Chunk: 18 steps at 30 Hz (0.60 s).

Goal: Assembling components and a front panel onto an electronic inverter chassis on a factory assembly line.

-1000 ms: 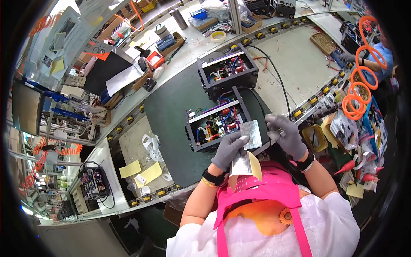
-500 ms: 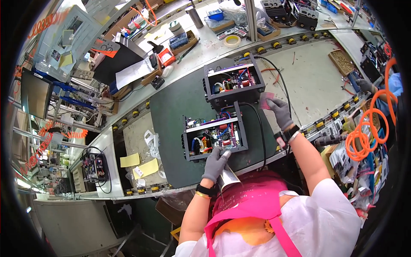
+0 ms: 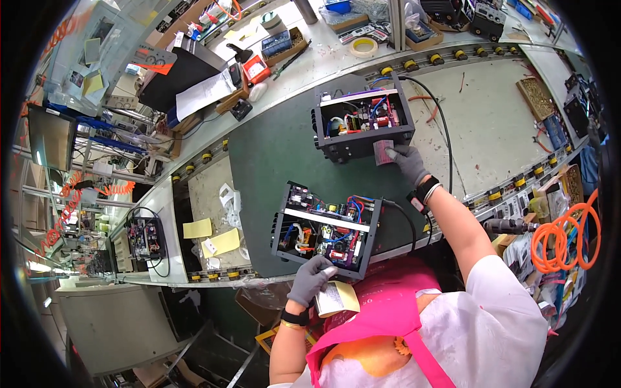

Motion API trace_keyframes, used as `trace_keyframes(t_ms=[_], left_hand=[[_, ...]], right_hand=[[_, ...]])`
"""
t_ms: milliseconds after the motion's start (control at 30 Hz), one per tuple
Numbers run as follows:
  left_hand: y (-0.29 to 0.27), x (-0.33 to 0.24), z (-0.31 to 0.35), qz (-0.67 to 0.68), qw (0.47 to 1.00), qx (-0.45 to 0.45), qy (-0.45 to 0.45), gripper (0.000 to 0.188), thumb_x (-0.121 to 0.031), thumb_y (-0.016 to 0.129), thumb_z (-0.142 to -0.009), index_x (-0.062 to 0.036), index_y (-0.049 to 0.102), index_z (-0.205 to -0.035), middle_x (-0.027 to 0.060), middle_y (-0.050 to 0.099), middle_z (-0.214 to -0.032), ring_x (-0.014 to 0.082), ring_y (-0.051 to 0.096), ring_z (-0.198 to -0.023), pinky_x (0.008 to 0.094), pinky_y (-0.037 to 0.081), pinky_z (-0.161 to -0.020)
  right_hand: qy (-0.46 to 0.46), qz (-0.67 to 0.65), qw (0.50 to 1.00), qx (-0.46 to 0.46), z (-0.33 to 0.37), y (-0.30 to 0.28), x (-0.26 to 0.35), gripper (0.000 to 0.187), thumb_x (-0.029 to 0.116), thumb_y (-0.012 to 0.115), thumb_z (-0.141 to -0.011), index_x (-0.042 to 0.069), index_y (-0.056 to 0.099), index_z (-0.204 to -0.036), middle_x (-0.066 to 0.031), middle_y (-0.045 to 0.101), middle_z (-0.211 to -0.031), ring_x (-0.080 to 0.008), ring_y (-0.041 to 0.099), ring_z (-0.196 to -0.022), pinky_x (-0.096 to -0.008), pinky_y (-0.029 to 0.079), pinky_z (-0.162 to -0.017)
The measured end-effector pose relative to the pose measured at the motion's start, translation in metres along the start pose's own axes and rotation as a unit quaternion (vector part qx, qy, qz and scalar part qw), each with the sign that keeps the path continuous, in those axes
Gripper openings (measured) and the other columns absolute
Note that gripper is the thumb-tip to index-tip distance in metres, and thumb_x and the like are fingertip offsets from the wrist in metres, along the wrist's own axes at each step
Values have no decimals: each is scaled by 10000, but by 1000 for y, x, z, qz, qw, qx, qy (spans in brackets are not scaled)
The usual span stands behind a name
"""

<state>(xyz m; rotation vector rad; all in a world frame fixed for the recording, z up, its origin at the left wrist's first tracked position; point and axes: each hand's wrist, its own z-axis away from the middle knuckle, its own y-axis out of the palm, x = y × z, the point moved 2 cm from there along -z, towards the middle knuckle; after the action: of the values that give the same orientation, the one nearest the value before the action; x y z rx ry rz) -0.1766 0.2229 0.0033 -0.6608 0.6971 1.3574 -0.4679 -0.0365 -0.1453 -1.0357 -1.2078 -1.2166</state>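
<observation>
My right hand (image 3: 411, 164) pinches a small reddish label (image 3: 383, 153) between its fingers, at the near wall of the far black unit (image 3: 352, 149); my left hand (image 3: 313, 280) pinches a yellow-edged sheet (image 3: 337, 299) beside the near black unit (image 3: 323, 219).

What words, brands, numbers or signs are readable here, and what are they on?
I'm quoting none; print or marks show on these:
Pale sheet in the left hand: print too small to read.
Reddish label in the right hand: too blurred.
Pink apron: pale lettering, broken by folds.
Grey-and-orange card, upper left: dark marks, too small to read surely.
</observation>
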Motion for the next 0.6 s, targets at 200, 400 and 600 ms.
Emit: trace_keyframes(t_ms=[200, 400, 600], left_hand=[[-1, 2, -1, 9, 1000, 1, 1, 134, -154, 688, -870, -58, 606, -914, -39, 534, -699, 17, 451, -515, 178, 358, -461], [-1, 2, -2, 14, 1000, 3, -12, 136, -153, 696, -864, -62, 608, -914, -46, 537, -703, 13, 451, -518, 177, 354, -468], [-1, 3, -2, 24, 1000, 6, -5, 134, -147, 696, -865, -61, 608, -918, -46, 538, -702, 13, 452, -508, 172, 357, -468]], right_hand=[[9, -7, 1000, -15, -2, 1, -6, 323, 265, 717, -862, -10, 707, -1030, -52, 715, -912, -93, 608, -833, -260, 475, -780], [19, 31, 999, -34, -3, -1, -9, 373, 311, 731, -841, -18, 710, -1016, -72, 716, -899, -121, 615, -828, -282, 476, -776], [12, 62, 996, -68, -8, 4, -6, 410, 354, 731, -826, -17, 713, -999, -103, 713, -859, -142, 624, -803, -297, 479, -756]])
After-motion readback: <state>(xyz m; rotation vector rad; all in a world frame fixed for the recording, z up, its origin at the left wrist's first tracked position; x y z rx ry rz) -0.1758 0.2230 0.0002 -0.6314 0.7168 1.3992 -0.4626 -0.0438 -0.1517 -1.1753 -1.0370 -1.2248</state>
